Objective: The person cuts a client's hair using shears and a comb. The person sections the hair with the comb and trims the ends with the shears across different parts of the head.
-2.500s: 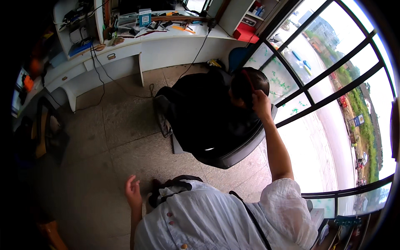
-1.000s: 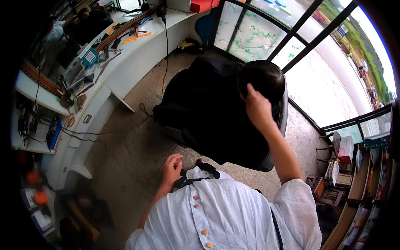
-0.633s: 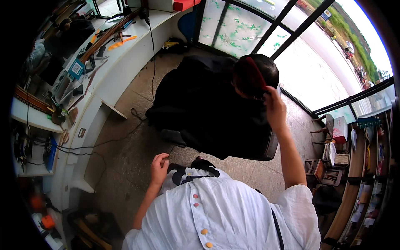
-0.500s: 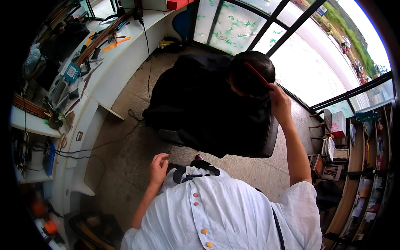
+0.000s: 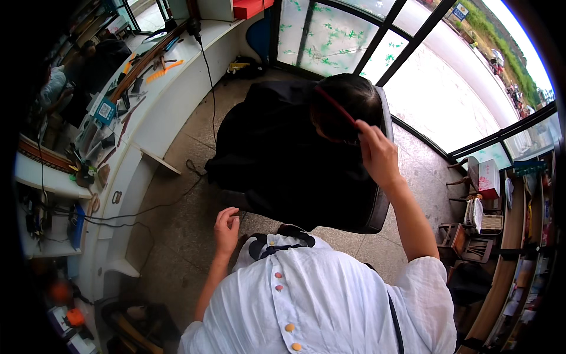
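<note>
A person with dark hair (image 5: 359, 97) sits in a dark chair (image 5: 377, 203), covered by a black cape (image 5: 283, 153). My right hand (image 5: 378, 154) grips one end of a long dark-red comb (image 5: 336, 105), which lies along the top of the person's hair. Its far end points up and to the left. My left hand (image 5: 226, 230) hangs beside my waist, near the cape's lower edge, with loosely bent fingers apart and nothing in them.
To the left runs a white counter (image 5: 162, 88) with an orange comb (image 5: 165, 69), other tools and a mirror. A black cord (image 5: 210, 88) drops from it and crosses the floor. Wooden stools (image 5: 474, 245) and shelves (image 5: 501, 283) stand at right, beside glass doors (image 5: 330, 41).
My right hand and the comb have moved left across the seated person's head. The person's head has shifted slightly left. My left hand stays low, its fingers slightly raised.
</note>
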Demonstrator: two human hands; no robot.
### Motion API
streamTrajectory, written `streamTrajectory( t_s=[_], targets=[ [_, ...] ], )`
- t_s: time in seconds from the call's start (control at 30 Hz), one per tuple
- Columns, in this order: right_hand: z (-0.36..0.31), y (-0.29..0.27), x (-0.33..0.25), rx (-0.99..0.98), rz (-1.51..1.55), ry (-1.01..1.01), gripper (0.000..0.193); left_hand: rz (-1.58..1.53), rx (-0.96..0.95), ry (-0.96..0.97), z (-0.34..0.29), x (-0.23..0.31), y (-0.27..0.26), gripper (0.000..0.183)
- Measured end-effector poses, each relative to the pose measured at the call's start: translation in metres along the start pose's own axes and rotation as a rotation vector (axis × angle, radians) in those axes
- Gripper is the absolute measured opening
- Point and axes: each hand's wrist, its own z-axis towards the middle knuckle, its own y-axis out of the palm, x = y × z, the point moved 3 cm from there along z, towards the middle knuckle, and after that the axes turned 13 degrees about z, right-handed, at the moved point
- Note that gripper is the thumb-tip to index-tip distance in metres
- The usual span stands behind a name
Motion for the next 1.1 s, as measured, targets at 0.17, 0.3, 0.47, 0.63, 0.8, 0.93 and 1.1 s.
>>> streamTrajectory(
  t_s=[0.17, 0.3, 0.47, 0.63, 0.8, 0.93, 1.1],
  targets=[
    [0.004, 0.012, 0.015, -0.046, -0.015, 0.041, 0.017, -0.004, 0.000, -0.026, 0.000, -0.008, 0.008, 0.022],
    [-0.044, 0.055, 0.046, -0.336, -0.119, 0.015, 0.021, 0.013, 0.008, -0.047, -0.001, 0.004, 0.017, 0.023],
    [-0.035, 0.022, 0.032, -0.279, 0.067, 0.025, 0.021, -0.005, 0.043, -0.060, -0.004, 0.011, 0.026, 0.023],
    [0.000, -0.016, 0.030, -0.130, 0.201, 0.081, 0.029, 0.015, 0.044, -0.094, -0.008, 0.004, 0.026, 0.024],
    [-0.042, 0.069, -0.001, -0.548, 1.071, 0.415, 0.029, -0.420, -0.248, -0.174, 0.012, 0.050, 0.023, 0.034],
    [-0.045, 0.154, -0.073, -0.837, 1.502, 0.653, 0.017, -0.842, -0.428, -0.022, 0.018, 0.094, 0.010, 0.060],
    [-0.040, 0.240, -0.135, -1.135, 1.599, 0.561, 0.020, -0.881, -0.021, -0.275, 0.018, 0.057, -0.018, 0.049]
  ],
)
